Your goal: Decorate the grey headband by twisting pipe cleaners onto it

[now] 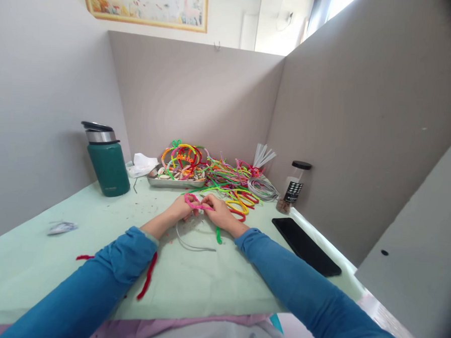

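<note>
Roughly crosswise, the pink pipe cleaner (193,204), its end rightward.

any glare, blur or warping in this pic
Head view: window washed out at upper right; dark smudge in the top right corner; wide-angle stretch towards the edges; soft shadow beside the green bottle; pink fuzzy strip lacks fine detail

I saw grey partition panels (195,92) enclosing the cloth-covered table (234,285), with a gold-framed picture (147,2) on the white wall (234,10) beyond.
</note>
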Available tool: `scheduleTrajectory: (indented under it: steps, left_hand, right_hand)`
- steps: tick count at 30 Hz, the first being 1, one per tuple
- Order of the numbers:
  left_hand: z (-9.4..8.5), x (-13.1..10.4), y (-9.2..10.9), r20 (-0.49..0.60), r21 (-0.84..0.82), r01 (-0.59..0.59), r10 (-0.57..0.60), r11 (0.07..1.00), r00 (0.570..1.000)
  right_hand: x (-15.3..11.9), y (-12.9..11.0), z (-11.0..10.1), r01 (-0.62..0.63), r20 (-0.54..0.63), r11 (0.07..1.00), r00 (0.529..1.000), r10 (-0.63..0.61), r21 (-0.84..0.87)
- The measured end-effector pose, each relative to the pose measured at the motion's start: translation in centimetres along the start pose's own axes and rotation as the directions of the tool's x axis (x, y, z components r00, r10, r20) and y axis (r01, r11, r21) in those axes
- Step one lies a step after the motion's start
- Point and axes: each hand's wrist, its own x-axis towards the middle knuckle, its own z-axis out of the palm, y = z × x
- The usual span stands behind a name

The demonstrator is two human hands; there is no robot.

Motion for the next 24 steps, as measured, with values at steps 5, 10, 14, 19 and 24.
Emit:
scheduleTrajectory:
  steps: [5,10,14,19,24]
  left_hand:
    - [-0.1,0.3,-0.3,-0.016,0.028,0.014,-0.013,1.0,1.0]
    - [0.0,-0.1,0.2,-0.09,0.073,0.05,-0.044,0.996,0.995]
    - [-0.2,-0.4,0.7,-0.176,0.082,0.059,-0.044,0.995,0.983]
    - [-0.4,-0.5,1.1,-0.25,0.019,0.045,-0.039,0.999,0.967]
    - [-0.4,-0.4,0.9,-0.139,-0.031,-0.052,0.047,0.998,0.989]
  right_hand:
    - [0.1,0.2,0.1,-0.003,0.01,1.0,1.0,0.003,-0.01]
    - [0.1,0.2,0.1,0.002,0.018,1.0,1.0,-0.001,-0.024]
    - [0.1,0.1,0.1,-0.006,0.009,0.999,1.0,0.006,-0.038]
    - [0.1,-0.1,0.1,-0.03,0.009,1.0,1.0,0.03,0.001]
    - [0.3,0.4,0.2,-0.036,-0.008,0.999,0.999,0.037,0.028]
